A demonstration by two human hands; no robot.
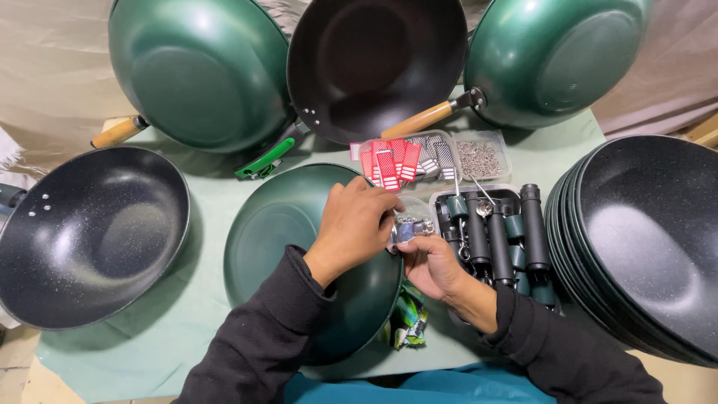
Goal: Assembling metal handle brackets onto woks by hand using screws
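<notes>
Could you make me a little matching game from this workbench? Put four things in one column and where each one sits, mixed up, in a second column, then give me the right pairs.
Things:
1. stack of black speckled pans
2. red tags
3. upturned green pan
4. black handles

Places:
A. in a clear tray behind the hands
B. under the left hand
C. at the far right edge of the table
D. in a tray just right of the right hand

Pairs: 1-C, 2-A, 3-B, 4-D

Small shiny metal bracket (pixel 404 230), pinched between both hands, over upturned green wok (pixel 299 247)
</notes>
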